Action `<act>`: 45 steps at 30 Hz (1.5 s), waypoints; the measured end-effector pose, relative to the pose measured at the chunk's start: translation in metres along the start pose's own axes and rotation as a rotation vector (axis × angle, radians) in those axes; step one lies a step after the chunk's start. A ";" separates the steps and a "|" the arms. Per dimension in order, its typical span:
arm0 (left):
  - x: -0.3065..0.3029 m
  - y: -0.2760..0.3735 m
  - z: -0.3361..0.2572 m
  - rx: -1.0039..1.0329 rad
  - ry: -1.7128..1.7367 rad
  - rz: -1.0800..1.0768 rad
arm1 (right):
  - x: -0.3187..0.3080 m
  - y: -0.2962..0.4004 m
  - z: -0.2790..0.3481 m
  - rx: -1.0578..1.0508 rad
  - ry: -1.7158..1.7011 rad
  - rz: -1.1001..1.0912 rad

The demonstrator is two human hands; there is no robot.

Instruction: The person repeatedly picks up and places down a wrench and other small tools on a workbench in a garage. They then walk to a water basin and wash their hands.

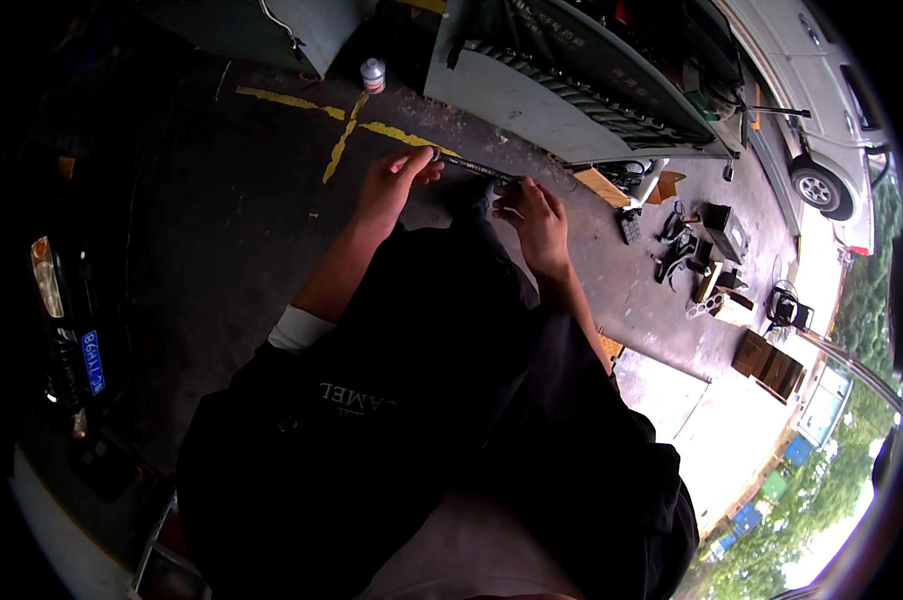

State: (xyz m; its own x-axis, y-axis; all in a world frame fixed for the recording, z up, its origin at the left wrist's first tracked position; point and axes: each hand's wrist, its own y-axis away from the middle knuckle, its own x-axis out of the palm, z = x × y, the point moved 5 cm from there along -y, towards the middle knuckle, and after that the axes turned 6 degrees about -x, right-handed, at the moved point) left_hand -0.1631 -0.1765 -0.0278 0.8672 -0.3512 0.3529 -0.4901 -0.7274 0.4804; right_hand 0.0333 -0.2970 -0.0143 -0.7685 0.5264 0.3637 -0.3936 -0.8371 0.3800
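Observation:
My left hand [393, 186] pinches one end of a slim black rod-shaped tool [475, 166] that bears pale writing. At that end a light, metallic-looking part shows by my thumb. The fingers of my right hand [535, 217] close around the opposite end and cover its tip. Held in front of my body, the tool slants slightly down to the right. What kind of tool it is I cannot tell. Below both hands lies a dark workshop floor [256, 202] with worn yellow lines [403, 135].
A silver can [373, 76] stands on the floor ahead, beside grey cabinets [526, 105] with a dark tool roll [594, 97]. Black parts [676, 244] and cardboard boxes [768, 365] lie to the right. A dark car's headlight [47, 277] is at left, a white vehicle [789, 45] at upper right.

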 end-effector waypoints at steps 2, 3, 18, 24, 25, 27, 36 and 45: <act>0.002 -0.004 -0.005 0.008 0.013 0.004 | 0.000 -0.003 0.000 0.005 0.010 -0.009; 0.004 -0.007 -0.006 0.014 0.007 0.005 | 0.000 -0.005 0.002 0.005 0.011 -0.015; 0.046 -0.111 -0.052 0.066 -0.174 0.032 | -0.029 -0.103 0.020 -0.039 0.094 -0.023; 0.072 -0.169 -0.097 0.339 -0.461 0.060 | -0.033 -0.178 0.027 -0.022 0.243 0.031; 0.078 -0.176 -0.106 0.371 -0.528 0.044 | -0.033 -0.189 0.029 -0.001 0.269 0.029; 0.088 -0.191 -0.119 0.417 -0.626 0.029 | -0.034 -0.218 0.032 -0.004 0.286 0.065; 0.119 -0.235 -0.155 0.635 -0.996 -0.044 | -0.045 -0.268 0.055 0.132 0.051 0.036; 0.113 -0.285 -0.123 0.833 -1.219 0.058 | -0.061 -0.269 0.063 0.125 0.092 -0.001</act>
State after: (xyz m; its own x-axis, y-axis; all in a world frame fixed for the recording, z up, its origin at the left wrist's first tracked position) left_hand 0.0635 0.0632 -0.0262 0.5920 -0.3514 -0.7252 -0.7010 -0.6686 -0.2482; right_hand 0.2177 -0.0951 -0.0853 -0.8132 0.5068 0.2862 -0.3332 -0.8085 0.4850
